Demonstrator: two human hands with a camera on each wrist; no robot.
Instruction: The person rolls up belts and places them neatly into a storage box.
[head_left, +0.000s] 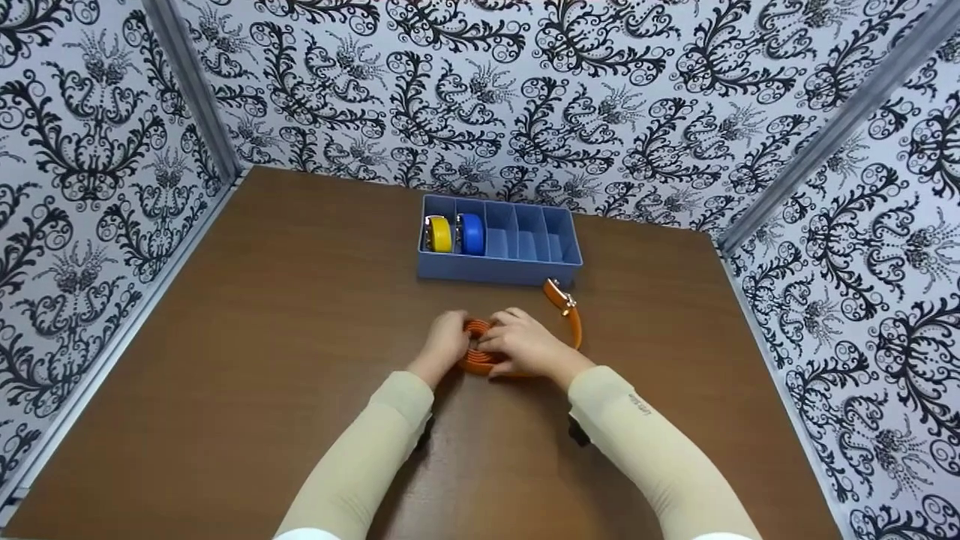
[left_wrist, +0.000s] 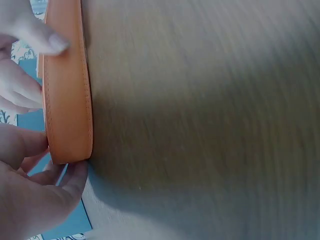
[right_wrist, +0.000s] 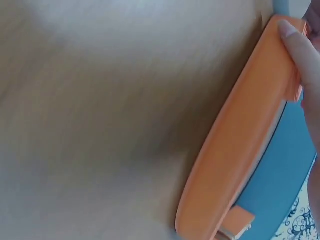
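An orange belt (head_left: 477, 367) with stitched edges stands on its edge on the table, partly wound into a coil. Its loose end curves out to the right and back, ending in a metal buckle (head_left: 568, 303). My left hand (head_left: 448, 339) grips the coil's left side, fingers and thumb around the band (left_wrist: 68, 107). On the coil's right side my right hand (head_left: 525, 346) pinches the layers, its thumb (right_wrist: 288, 31) against the outer face and fingers reaching toward the middle. The fingertips inside the coil are partly hidden.
Behind the hands stands a blue-grey divided box (head_left: 495, 270). A yellow rolled belt (head_left: 440, 234) and a blue rolled belt (head_left: 472, 234) sit in its two leftmost compartments. Patterned walls (head_left: 480, 97) enclose the brown table (head_left: 300, 300) at the back and sides.
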